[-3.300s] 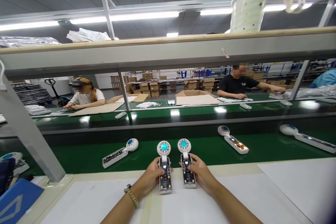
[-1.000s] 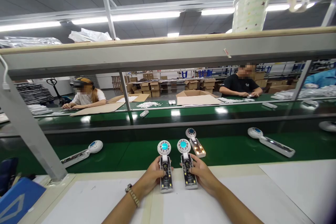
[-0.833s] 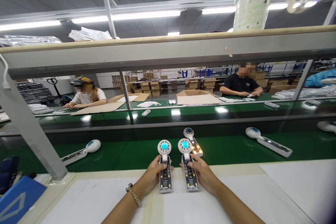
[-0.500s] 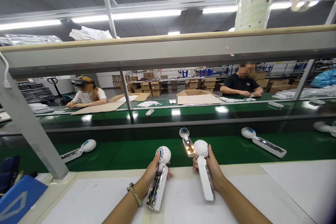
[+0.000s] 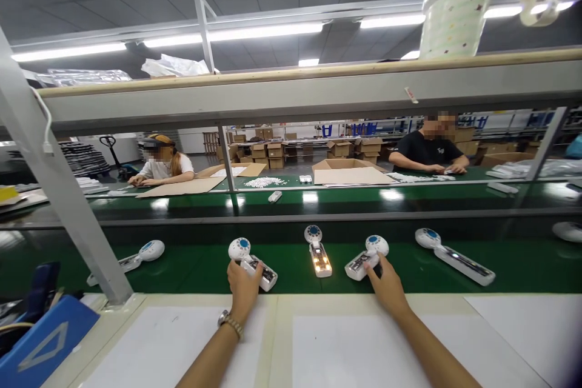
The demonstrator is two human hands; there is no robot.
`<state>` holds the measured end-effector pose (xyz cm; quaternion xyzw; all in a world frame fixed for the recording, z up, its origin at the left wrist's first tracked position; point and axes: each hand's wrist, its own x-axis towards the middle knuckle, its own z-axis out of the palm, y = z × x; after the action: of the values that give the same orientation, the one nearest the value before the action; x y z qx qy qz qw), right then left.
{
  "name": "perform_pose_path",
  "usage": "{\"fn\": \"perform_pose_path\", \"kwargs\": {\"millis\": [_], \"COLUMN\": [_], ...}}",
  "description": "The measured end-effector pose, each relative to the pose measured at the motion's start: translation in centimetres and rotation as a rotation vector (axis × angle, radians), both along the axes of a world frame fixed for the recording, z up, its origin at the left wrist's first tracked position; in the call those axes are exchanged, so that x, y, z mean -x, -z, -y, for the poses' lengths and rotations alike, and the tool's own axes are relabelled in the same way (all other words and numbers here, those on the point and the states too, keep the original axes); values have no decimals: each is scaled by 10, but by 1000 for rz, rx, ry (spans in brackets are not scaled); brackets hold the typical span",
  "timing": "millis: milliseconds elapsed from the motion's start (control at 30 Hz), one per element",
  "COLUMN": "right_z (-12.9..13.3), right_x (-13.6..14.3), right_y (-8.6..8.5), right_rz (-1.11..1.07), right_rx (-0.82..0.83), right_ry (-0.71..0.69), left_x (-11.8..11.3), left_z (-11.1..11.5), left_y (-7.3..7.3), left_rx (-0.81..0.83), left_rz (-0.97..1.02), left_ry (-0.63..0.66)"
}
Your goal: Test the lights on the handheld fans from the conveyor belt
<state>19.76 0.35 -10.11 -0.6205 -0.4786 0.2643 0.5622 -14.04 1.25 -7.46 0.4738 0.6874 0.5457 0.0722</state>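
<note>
My left hand (image 5: 244, 284) is closed around the handle of a white round-headed handheld device (image 5: 239, 248), over the near side of the green belt. Its open handle shows a circuit inside, and its head has a blue centre. With thumb and fingers, my right hand (image 5: 387, 286) grips a similar white device (image 5: 376, 245), handle pointing left. Between the hands lies a third device (image 5: 313, 234) with lit yellow lights in its handle, touched by neither. I cannot tell whether the held devices rest on the belt.
More devices lie on the green belt (image 5: 191, 267), one at left (image 5: 151, 250) and one at right (image 5: 464, 259). White sheets (image 5: 364, 345) cover the near table. A metal post (image 5: 68, 194) stands at left, and a shelf (image 5: 291, 94) crosses above. Two people work across the line.
Both hands have moved forward from the table edge onto the belt and farther apart, carrying their devices. The devices have turned, handles now toward the middle. The view has shifted slightly.
</note>
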Motion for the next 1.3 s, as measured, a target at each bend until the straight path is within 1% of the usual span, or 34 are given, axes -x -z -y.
{"fn": "perform_pose_path", "kwargs": {"millis": [33, 100, 133, 200, 300, 333, 400, 467, 567, 700, 900, 1000, 1067, 1167, 1300], "right_z": [1, 4, 5, 9, 16, 19, 23, 25, 27, 28, 29, 32, 37, 44, 48], "right_x": [3, 8, 10, 12, 16, 19, 26, 33, 38, 37, 38, 44, 51, 61, 70], "right_y": [1, 1, 1, 0, -4, -5, -8, -9, -10, -12, -14, -14, -14, -14, -15], "right_rz": [63, 173, 221, 305, 421, 455, 513, 552, 584, 595, 623, 656, 686, 725, 746], "right_rx": [-21, -53, -64, -78, -71, -63, -48, -37, -23, -5, 5, 4, -7, -29, -44], "right_ry": [5, 3, -1, -17, -112, -162, -253, -305, -331, -364, -385, -379, -379, -386, -402], "left_x": [-4, -15, -21, -32, -41, -42, -41, -40, -39, -41, -40, -39, -38, -38, -37], "left_z": [2, 10, 15, 25, 35, 37, 38, 38, 38, 40, 37, 35, 33, 32, 32], "left_y": [1, 2, 3, 3, 3, 2, 2, 1, -1, -4, 0, 3, 4, 3, 0], "left_rx": [-35, -118, -152, -167, -95, -66, -3, 58, 127, 162, 201, 225, 231, 242, 260], "left_rz": [-87, -303, -419, -589, -710, -717, -691, -646, -605, -594, -604, -614, -618, -618, -615], "left_ry": [-4, 60, 124, 304, 592, 662, 738, 752, 749, 746, 683, 663, 629, 563, 535]}}
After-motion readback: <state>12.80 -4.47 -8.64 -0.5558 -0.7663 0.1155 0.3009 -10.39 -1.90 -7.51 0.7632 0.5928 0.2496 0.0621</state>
